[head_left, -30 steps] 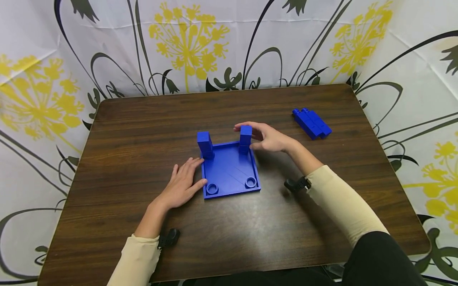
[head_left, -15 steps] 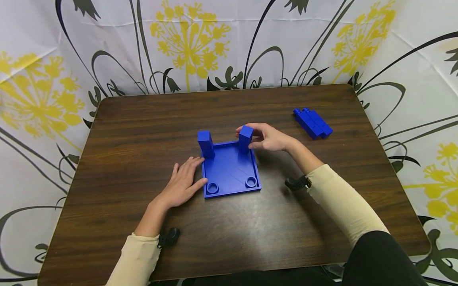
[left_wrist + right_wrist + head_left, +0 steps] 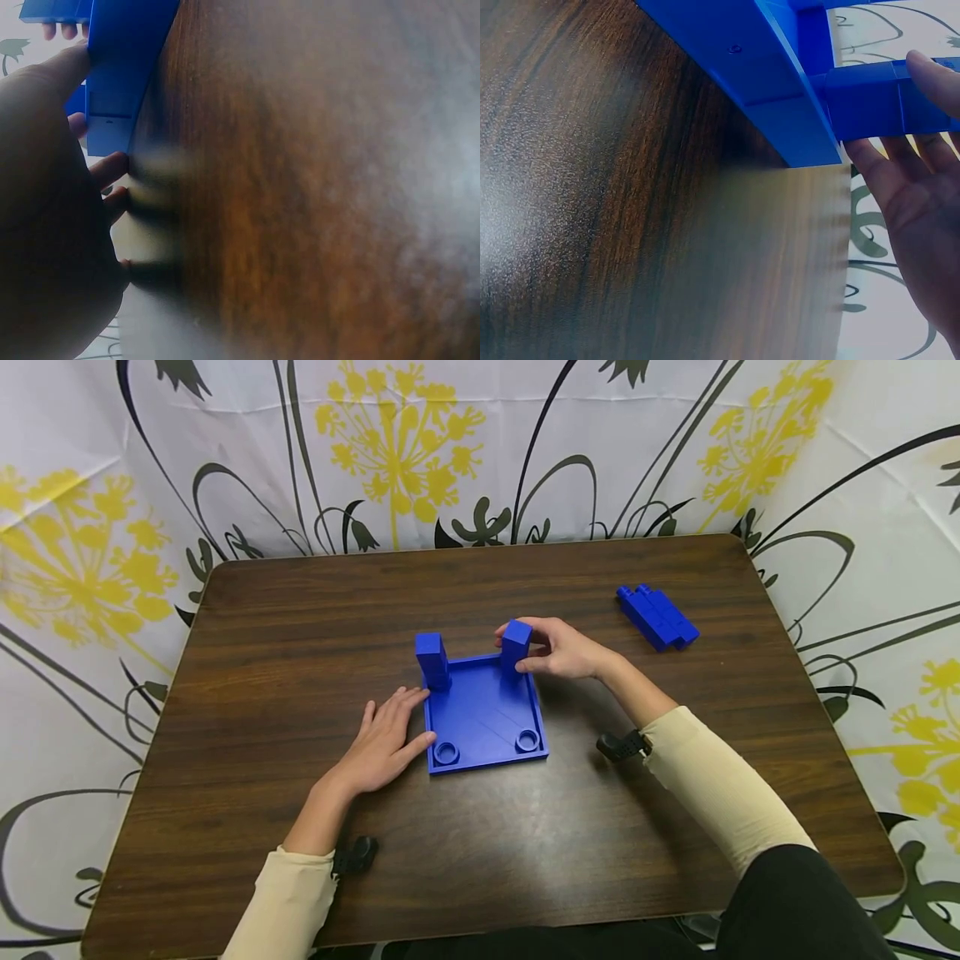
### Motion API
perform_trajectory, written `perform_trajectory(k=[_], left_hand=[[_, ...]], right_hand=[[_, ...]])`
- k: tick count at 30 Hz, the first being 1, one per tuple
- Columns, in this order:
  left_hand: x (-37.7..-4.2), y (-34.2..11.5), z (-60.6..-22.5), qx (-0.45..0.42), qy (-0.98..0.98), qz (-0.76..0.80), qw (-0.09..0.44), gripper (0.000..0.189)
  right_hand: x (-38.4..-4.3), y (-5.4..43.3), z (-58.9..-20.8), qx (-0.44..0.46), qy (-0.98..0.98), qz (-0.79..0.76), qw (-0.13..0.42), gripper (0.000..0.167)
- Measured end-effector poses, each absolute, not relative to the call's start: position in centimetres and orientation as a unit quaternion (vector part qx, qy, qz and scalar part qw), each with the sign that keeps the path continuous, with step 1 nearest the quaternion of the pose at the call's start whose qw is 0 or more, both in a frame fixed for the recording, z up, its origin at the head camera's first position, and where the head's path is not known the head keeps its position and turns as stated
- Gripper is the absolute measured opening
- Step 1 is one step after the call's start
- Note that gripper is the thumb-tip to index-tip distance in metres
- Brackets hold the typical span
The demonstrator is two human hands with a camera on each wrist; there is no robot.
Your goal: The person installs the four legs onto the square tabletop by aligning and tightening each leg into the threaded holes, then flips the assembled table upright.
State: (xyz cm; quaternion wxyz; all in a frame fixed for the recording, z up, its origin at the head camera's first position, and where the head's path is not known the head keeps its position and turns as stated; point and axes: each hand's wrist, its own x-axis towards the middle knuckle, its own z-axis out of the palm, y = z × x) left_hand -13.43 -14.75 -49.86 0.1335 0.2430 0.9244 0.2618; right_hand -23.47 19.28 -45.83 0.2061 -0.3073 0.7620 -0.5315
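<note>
A blue square plastic panel (image 3: 483, 718) with a raised rim lies on the table, with round sockets in its two near corners. Blue block-like legs stand upright at its far corners, the left leg (image 3: 432, 662) and the right leg (image 3: 514, 650). My right hand (image 3: 558, 648) grips the right leg, thumb on the near side and fingers behind it; the right wrist view shows the hand (image 3: 922, 202) around this leg (image 3: 877, 101). With fingers spread, my left hand (image 3: 382, 743) rests against the panel's left edge, fingertips on the table in the left wrist view.
Two more blue legs (image 3: 657, 618) lie side by side at the back right of the brown wooden table (image 3: 300, 627). A white cloth with a yellow and grey plant print (image 3: 480, 452) hangs behind and at the sides of the table.
The right leg has turned a little about its upright axis in my right hand, and the thumb has shifted slightly along with it. My left hand stays in place.
</note>
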Motion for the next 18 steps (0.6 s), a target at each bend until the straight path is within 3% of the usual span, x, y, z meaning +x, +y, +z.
perform_trajectory(k=[18], left_hand=[[-13.4,-14.76,-49.78,0.248,0.923,0.269,0.121,0.068]], right_hand=[[-22.72,18.73,-46.36,-0.27,0.794,-0.526,0.141,0.045]])
